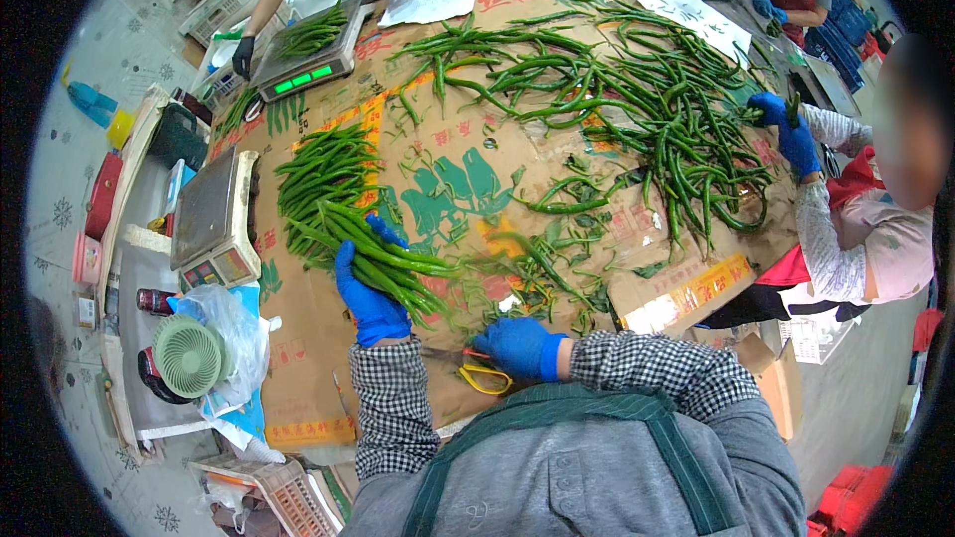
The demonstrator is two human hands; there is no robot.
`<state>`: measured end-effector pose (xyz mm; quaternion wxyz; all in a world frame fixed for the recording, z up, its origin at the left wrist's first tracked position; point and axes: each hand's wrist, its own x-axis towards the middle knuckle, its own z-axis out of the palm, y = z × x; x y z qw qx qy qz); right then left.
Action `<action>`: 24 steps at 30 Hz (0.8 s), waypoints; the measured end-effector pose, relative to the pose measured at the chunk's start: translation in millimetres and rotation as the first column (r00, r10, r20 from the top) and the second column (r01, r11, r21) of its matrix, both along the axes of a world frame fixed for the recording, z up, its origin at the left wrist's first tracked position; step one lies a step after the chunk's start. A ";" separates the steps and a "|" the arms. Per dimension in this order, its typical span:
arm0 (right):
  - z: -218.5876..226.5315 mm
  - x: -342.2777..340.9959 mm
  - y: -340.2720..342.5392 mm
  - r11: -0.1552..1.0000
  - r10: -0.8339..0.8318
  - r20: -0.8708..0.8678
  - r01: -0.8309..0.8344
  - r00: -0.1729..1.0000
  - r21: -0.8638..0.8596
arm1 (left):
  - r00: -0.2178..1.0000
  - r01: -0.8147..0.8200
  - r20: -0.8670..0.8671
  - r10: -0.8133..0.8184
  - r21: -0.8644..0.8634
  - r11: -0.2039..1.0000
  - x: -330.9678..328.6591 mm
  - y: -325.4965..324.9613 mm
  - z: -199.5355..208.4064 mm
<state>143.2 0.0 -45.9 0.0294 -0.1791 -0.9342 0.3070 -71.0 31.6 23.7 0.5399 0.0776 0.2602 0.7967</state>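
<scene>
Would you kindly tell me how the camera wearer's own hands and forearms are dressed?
The left hand and the right hand are both gloved in blue up to the wrist. The left sleeve and the right sleeve have a small black-and-white check. No cables show on either arm.

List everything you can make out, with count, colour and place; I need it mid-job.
Cardboard-covered table: one, brown, centre
Loose peppers: many, green, table's far and right areas
Pepper pile: one, green, left of centre
Held peppers: several, green, in the left hand
Far scale: one, grey, top left, bearing peppers
Near scale: one, grey and white, left
Paper sheets: several, white, far side
Round basket: one, pale green, lower left
Other people: three, mixed clothing, top left, top right, right
Scissors, apparently: one, yellow-handled, by the right hand
Own hands: two, blue-gloved, left and right, near centre
</scene>
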 end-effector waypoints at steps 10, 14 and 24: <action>0.1 -3.2 -10.8 0.983 -0.144 0.047 0.148 0.988 -0.105 | 0.995 0.103 0.018 -0.103 -0.034 0.994 -1.3 0.6 4.1; 18.9 1.8 4.7 0.969 -0.120 0.209 0.160 0.971 -0.187 | 0.989 0.147 0.034 -0.144 -0.101 0.984 2.2 -4.8 -1.7; 71.7 92.1 50.5 0.482 -0.588 -0.067 0.282 0.806 -0.829 | 0.660 0.448 -0.419 -0.624 -0.447 0.774 3.8 -45.5 35.4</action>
